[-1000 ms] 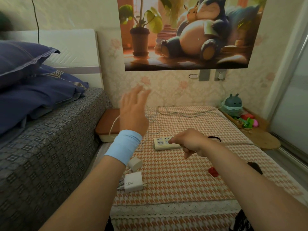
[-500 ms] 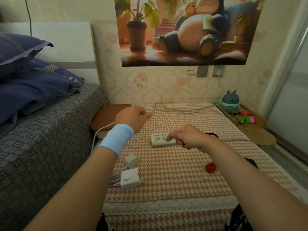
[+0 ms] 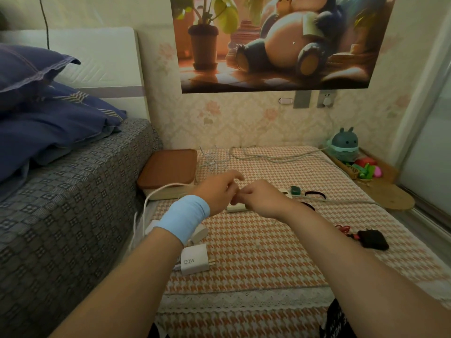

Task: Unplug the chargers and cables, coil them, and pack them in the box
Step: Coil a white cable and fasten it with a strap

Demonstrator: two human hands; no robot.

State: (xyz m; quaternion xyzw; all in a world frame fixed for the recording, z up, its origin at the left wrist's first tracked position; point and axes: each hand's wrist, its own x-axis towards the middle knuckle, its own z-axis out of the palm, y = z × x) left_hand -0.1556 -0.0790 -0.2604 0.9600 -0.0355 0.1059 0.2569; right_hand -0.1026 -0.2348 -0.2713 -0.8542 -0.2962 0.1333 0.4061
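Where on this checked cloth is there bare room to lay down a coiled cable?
Bare: the wide stretch of cloth between the 120W charger and the black adapter. Crowded: around the power strip, and the back edge with loose white cables.

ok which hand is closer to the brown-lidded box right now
Left. The left hand hovers just right of the brown-lidded box, near its front corner; the right hand meets it farther right, over the power strip.
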